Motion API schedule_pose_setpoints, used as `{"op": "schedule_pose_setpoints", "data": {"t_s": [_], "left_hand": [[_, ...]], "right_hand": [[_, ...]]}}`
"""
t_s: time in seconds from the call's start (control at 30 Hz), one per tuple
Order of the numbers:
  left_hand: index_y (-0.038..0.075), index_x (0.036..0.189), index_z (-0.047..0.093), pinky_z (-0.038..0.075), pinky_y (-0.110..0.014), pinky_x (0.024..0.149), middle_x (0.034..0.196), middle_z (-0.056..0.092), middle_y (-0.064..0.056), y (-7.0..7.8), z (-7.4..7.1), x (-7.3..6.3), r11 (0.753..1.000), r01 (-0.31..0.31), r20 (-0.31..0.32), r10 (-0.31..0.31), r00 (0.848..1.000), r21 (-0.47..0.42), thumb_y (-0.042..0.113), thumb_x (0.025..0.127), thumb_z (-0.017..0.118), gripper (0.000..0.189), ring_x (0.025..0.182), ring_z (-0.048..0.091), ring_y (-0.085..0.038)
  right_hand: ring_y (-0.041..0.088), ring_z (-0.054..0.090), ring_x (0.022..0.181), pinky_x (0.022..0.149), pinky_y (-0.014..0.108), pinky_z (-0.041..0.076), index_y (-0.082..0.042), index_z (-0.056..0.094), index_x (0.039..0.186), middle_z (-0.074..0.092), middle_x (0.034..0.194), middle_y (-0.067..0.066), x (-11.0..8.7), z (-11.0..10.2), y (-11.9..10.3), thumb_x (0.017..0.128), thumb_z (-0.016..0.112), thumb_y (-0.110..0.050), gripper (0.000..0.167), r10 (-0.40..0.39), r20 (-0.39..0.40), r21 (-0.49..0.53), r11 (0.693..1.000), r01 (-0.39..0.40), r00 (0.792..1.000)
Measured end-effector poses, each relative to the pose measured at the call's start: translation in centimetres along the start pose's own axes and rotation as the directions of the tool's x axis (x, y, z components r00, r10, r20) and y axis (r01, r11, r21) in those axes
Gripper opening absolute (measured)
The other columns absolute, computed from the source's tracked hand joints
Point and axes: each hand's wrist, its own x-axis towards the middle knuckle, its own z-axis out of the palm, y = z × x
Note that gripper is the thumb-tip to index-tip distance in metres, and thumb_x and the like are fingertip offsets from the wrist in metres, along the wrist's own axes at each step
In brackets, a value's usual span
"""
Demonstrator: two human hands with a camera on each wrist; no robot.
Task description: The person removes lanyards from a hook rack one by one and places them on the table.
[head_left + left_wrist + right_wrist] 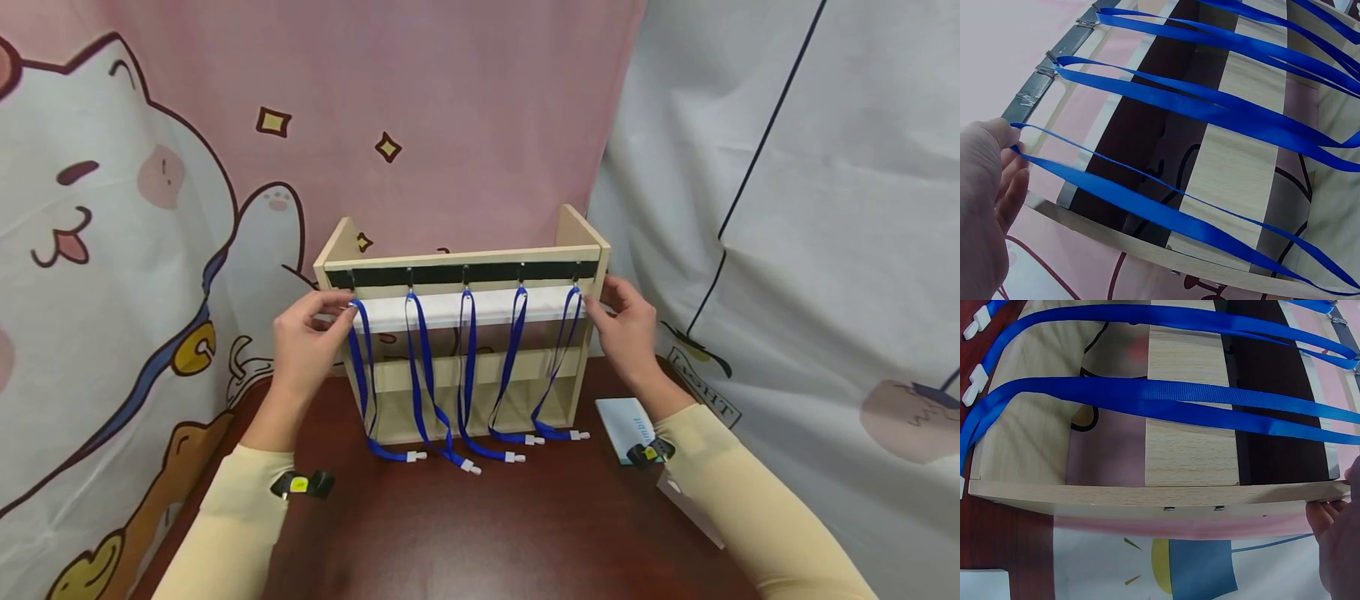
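Note:
A small light-wood rack [480, 367] stands on the table, with several blue lanyards hanging in a row from hooks on its black strip [438, 273]. My left hand [307, 329] is at the rack's upper left, where thumb and fingertips pinch the top loop of the leftmost lanyard [1129, 200]; its hook is partly hidden behind them. On the opposite side, my right hand [626, 325] grips the front edge of the right side panel [1147, 495], thumb toward the front and fingers on the outer face. The rightmost lanyard [1122, 389] hangs just beside that thumb.
White clips [416, 457] at the lanyards' lower ends lie on the dark red-brown table [480, 533]. A pale blue-white box [622, 421] lies right of the rack, with another white object [690, 508] partly under the right forearm. Printed curtains [450, 100] hang close behind and at both sides.

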Motion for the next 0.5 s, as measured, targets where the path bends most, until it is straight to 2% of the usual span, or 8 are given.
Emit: {"op": "schedule_pose_setpoints", "data": {"t_s": [0.17,0.33,0.43,0.5], "left_hand": [[0.002,0.108,0.084,0.050,-0.013,0.071,0.105,0.081,-0.010,0.7,-0.1,0.1,1.000,-0.018,-0.014,0.018,1.000,0.000,-0.004,0.096,0.082,0.013,0.086,0.065,-0.001],[-0.006,0.103,0.080,0.049,-0.014,0.072,0.099,0.077,-0.018,2.7,-0.8,0.2,0.998,-0.057,-0.003,0.057,0.998,-0.001,-0.012,0.095,0.079,0.011,0.084,0.063,-0.003],[-0.006,0.101,0.079,0.049,-0.014,0.071,0.095,0.076,-0.017,3.3,-1.3,0.4,0.996,-0.085,0.013,0.085,0.996,-0.006,-0.013,0.094,0.080,0.010,0.084,0.062,-0.003],[-0.004,0.101,0.080,0.049,-0.014,0.071,0.094,0.077,-0.014,3.2,-1.6,0.6,0.996,-0.093,0.018,0.093,0.995,-0.014,-0.011,0.094,0.081,0.010,0.085,0.063,-0.003]], "right_hand": [[0.026,0.076,0.116,0.089,0.016,0.056,-0.005,0.074,0.134,0.080,0.123,0.011,0.2,-0.1,0.5,0.104,0.077,-0.007,0.030,-0.012,0.012,0.011,1.000,0.012,1.000],[0.026,0.077,0.114,0.088,0.017,0.058,-0.005,0.074,0.132,0.080,0.122,0.011,0.2,-0.2,0.3,0.105,0.076,-0.009,0.027,-0.019,0.017,-0.006,1.000,0.019,1.000],[0.027,0.078,0.114,0.087,0.017,0.057,-0.004,0.074,0.131,0.080,0.123,0.011,0.1,-0.3,0.1,0.104,0.076,-0.009,0.027,-0.021,0.021,-0.030,0.999,0.021,1.000],[0.027,0.078,0.114,0.087,0.016,0.057,-0.004,0.073,0.130,0.080,0.123,0.012,0.2,-0.3,0.1,0.104,0.076,-0.008,0.026,-0.027,0.022,-0.038,0.999,0.028,0.999]]}}
